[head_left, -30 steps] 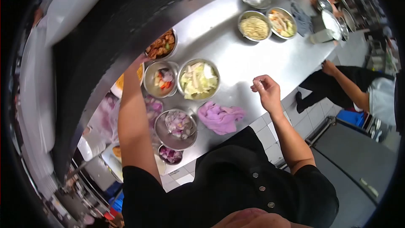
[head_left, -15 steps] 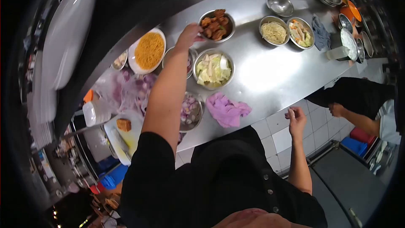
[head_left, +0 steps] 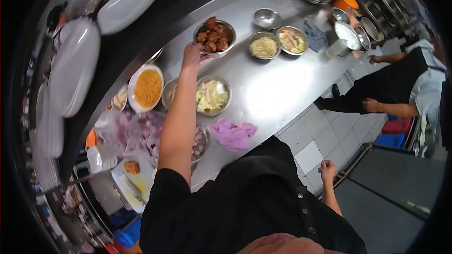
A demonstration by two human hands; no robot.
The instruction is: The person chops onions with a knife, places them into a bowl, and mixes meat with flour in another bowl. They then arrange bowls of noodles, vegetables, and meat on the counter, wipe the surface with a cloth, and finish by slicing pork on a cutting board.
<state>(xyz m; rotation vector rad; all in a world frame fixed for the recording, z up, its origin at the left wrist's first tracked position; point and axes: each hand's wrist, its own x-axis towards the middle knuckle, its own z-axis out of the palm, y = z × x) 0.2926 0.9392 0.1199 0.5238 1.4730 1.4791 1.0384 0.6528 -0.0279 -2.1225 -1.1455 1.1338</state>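
My left hand (head_left: 193, 56) reaches across the steel counter and is closed on the near rim of a steel bowl (head_left: 230, 43) full of browned fried chicken pieces (head_left: 214, 37). Below my left forearm's reach, a steel bowl of cut cabbage (head_left: 212, 96) stands partly behind the arm. Left of the arm is a white oval plate of orange-yellow noodles (head_left: 148, 88). My right hand (head_left: 327, 170) hangs at my side over the floor, fingers curled in, with nothing visible in it. A crumpled purple cloth (head_left: 233, 133) lies near the counter's front edge.
Bowls of pale noodles (head_left: 264, 47) and mixed vegetables (head_left: 292, 41) stand farther right with a small steel bowl (head_left: 267, 19). Stacked white plates (head_left: 75, 68) line the shelf at left. A cutting board (head_left: 129, 184) holds a knife. A co-worker (head_left: 400, 77) stands at right.
My left hand has taken hold of the chicken bowl's rim, and the bowl has shifted slightly farther from the cabbage bowl. My right hand has lowered and curled. The view has turned.
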